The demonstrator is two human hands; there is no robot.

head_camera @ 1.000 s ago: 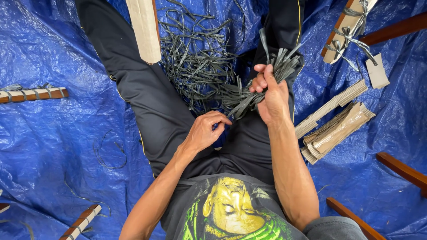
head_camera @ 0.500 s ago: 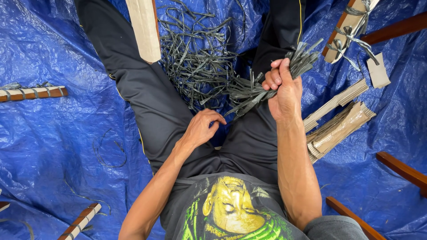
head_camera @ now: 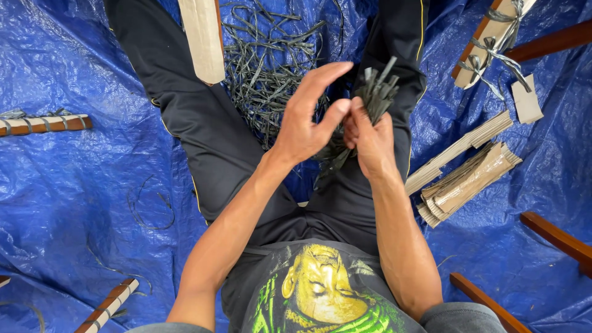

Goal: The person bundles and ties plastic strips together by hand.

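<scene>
Grey strips: a bundle (head_camera: 376,92) of flat, dark grey strips stands up out of my right hand (head_camera: 370,145), its cut ends fanned above my fingers and its tails hanging down toward my lap.
Right grip: clamped on the bundle, fingers and thumb wrapped round its middle.
Left grip: my left hand (head_camera: 306,117) is apart, fingers spread and lifted, the thumb just beside the bundle and touching or nearly touching my right hand; it holds nothing that I can see.
Loose pile: more strips (head_camera: 265,61) lie tangled on the tarp (head_camera: 68,185) between my legs, beyond both hands.
Around me: a pale board (head_camera: 203,37) rests over my left thigh; folded cardboard (head_camera: 468,179) lies to my right on the tarp; a wrapped wooden piece (head_camera: 493,37), tied with strips, lies at the top right; short striped sticks (head_camera: 43,123) lie to my left.
Doing it well, as I judge it: I keep the right grip firm and low on the bundle so the ends stay level, and let the left fingers pinch one strip only at its tip, drawing it straight along the others so the rest do not slide out or snag.
Risk: a slack right grip would let the tails slip into the pile below.
</scene>
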